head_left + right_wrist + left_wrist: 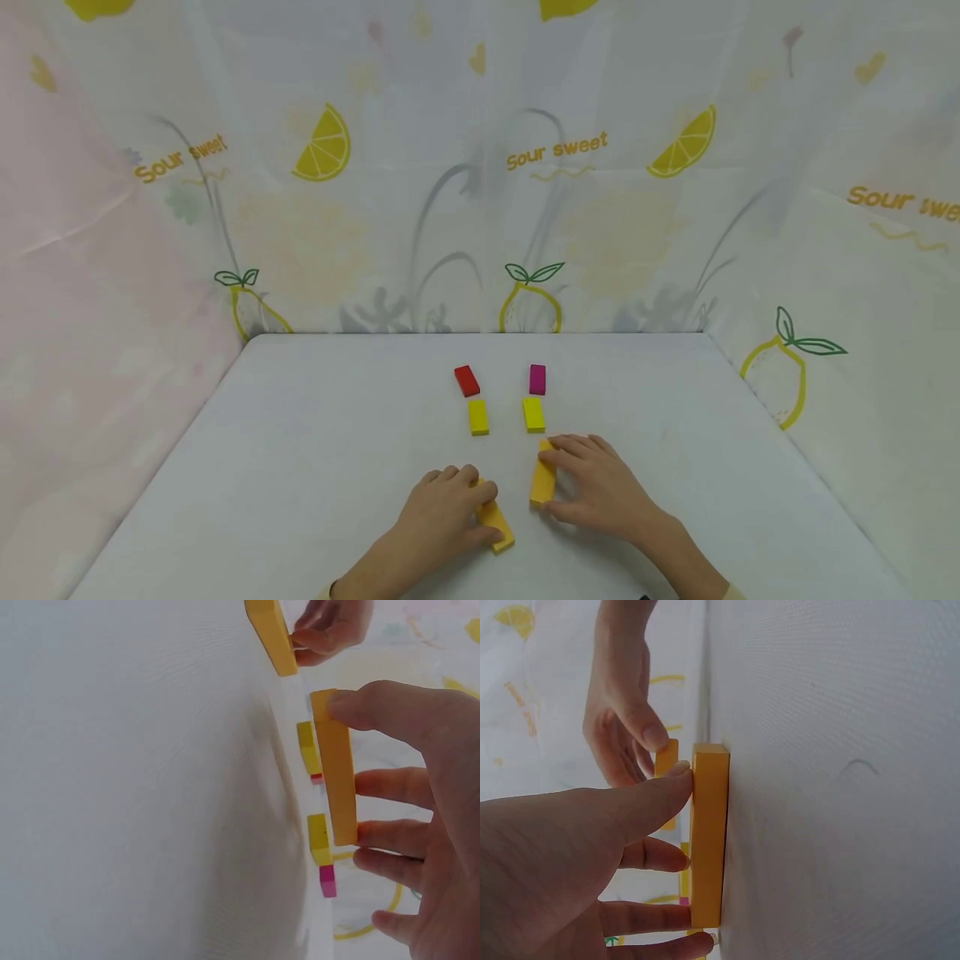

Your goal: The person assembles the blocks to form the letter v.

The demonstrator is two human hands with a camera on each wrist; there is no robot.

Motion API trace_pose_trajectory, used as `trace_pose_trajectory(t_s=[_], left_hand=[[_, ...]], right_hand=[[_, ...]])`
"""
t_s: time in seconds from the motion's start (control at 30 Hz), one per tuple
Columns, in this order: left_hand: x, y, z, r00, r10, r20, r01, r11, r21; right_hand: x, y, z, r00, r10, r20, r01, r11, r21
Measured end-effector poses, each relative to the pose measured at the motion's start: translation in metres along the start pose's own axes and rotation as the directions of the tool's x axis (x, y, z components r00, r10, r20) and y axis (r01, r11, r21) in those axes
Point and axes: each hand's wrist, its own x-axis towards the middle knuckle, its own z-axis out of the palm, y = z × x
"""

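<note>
Two long orange-yellow blocks are at the front of the white table. My left hand [438, 512] holds the left block [493, 518], its thumb by the near end and its fingers towards the far end; this block lies slanted. To its right, my right hand [603, 487] grips the other orange-yellow block [543, 483] between the thumb at its near end and fingertips at its far end. The right wrist view shows that right block [335, 769] with the thumb on its end; whether it touches the table is unclear. The two blocks are apart.
Beyond the hands, two shorter yellow blocks, left [478, 417] and right [533, 414], lie on the white table [337, 417]. Behind them are a red block [467, 381] and a magenta block [537, 379]. Lemon-printed cloth [420, 217] surrounds the table's back and sides.
</note>
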Motion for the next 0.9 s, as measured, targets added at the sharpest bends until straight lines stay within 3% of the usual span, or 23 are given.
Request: trace_pose_trajectory(t_s=[0.5, 0.77, 0.9], left_hand=[[0.001, -0.002, 0.001, 1.0, 0.006, -0.02, -0.005, 0.999, 0.048], [0.002, -0.001, 0.0, 1.0, -0.008, 0.007, 0.008, 1.0, 0.021], [0.002, 0.0, -0.001, 1.0, -0.005, 0.013, 0.005, 1.0, 0.023]], right_hand=[[-0.018, -0.005, -0.001, 0.997, 0.076, -0.025, -0.074, 0.995, 0.069], [-0.026, -0.012, 0.0, 0.992, 0.098, -0.074, -0.092, 0.993, 0.08], [-0.03, -0.015, 0.002, 0.991, 0.123, -0.052, -0.118, 0.99, 0.079]])
